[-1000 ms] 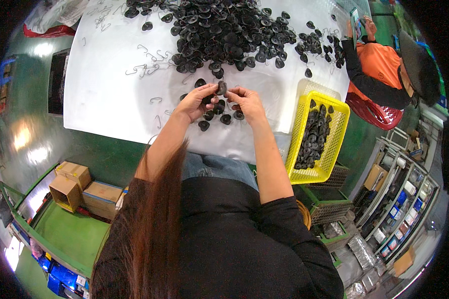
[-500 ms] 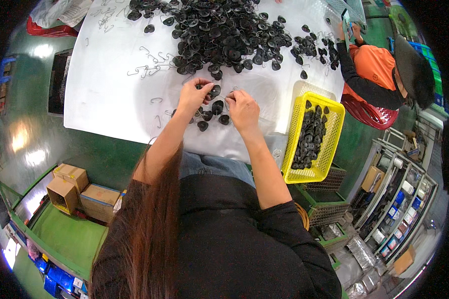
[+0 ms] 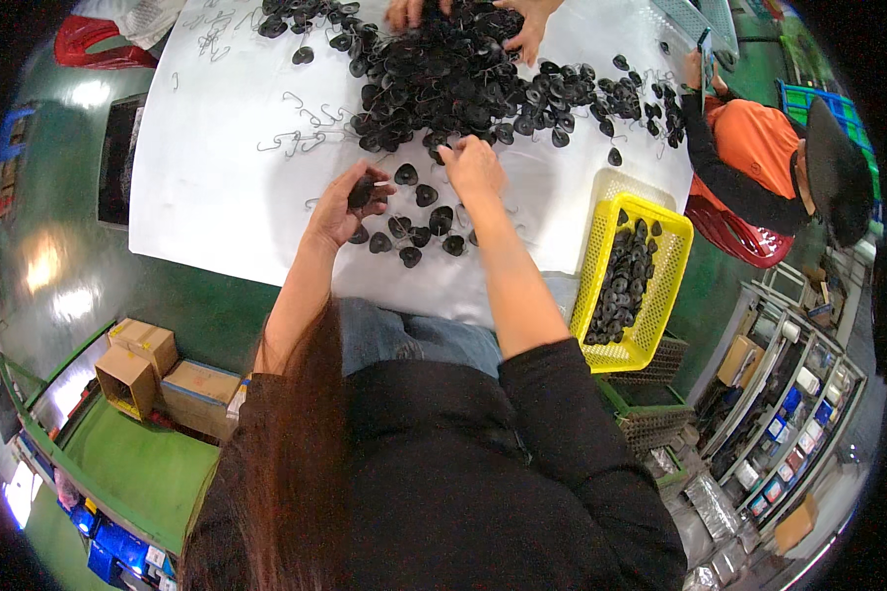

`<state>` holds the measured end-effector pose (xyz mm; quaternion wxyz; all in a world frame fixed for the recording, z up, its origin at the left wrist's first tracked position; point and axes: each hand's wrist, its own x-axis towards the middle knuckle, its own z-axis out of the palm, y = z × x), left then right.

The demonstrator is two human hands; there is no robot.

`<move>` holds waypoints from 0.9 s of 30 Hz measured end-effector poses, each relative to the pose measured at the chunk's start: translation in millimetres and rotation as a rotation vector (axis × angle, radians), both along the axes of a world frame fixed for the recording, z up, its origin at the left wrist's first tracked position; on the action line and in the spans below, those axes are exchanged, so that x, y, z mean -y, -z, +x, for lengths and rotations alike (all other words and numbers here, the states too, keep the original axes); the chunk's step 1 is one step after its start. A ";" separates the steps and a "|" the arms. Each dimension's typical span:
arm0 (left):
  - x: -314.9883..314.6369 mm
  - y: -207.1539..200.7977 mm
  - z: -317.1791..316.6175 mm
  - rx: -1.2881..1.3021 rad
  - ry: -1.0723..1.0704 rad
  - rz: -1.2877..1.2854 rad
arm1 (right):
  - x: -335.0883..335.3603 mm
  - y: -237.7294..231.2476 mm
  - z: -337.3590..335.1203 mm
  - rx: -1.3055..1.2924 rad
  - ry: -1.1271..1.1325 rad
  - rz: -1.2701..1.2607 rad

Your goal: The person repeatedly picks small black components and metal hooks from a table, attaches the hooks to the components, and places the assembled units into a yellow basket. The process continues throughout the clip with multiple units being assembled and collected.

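**Right hand reaches for the heap while the left keeps one part**

Since half a second ago the right hand has left the small cluster and stretched forward to the near edge of the big heap, while the left hand has drawn back a little toward the person. The left grip is closed on one black part, pinched between thumb and fingers with a pale bit showing at its side, just above the white table. The right fingers are bent down onto the heap's edge; whether they have closed on a piece I cannot tell.

About a dozen loose parts lie between the two hands, close together but mostly apart from one another. Thin wire hooks lie scattered to the left of the heap, well clear of both hands.

Risks, as I judge them: the pinched part is held by a small hold and could slip and drop among the loose ones, mixing it with them. The right hand, raking at the heap's edge, could drag several tangled pieces out at once or push some toward the table's near edge. Another person's hands work the far side of the same heap, so a shove from there could shift pieces under the right fingers. The yellow basket sits off the table's right corner, partly filled; a careless toss could miss it.
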<state>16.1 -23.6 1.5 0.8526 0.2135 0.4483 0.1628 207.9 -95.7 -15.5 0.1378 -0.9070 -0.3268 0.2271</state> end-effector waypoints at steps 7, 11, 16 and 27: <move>-2.8 33.0 11.5 -0.489 0.264 0.520 | -25.8 3.3 -5.9 -0.454 -0.024 0.254; 15.8 49.5 30.7 -0.806 0.434 1.117 | 19.9 2.2 26.1 -0.829 0.151 0.266; 23.3 59.2 45.8 -0.828 0.495 1.291 | 47.1 15.2 42.8 -0.790 0.253 0.275; -20.3 16.0 6.6 0.189 0.286 0.024 | 94.5 21.9 67.6 -0.637 0.152 0.104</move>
